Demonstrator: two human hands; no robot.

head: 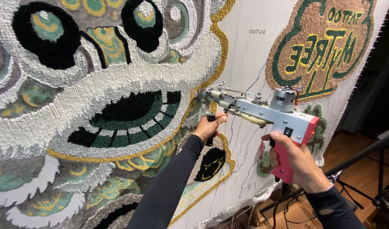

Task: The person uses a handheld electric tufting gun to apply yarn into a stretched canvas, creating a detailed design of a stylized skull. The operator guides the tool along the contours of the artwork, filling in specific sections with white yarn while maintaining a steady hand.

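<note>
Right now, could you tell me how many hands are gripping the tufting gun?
2: the left hand holds the black front handle by the cloth; the right hand grips the pink rear handle of the tufting gun.

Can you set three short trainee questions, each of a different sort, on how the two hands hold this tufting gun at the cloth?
1. True or false: the right hand grips the red rear handle.
2. Which hand holds the black front grip under the tufting gun? A left, B right.
3. Fill in: the gun's tip meets the stretched cloth beside the ___ outline.

Key: 1 true; 2 A, the left hand; 3 gold.
</note>
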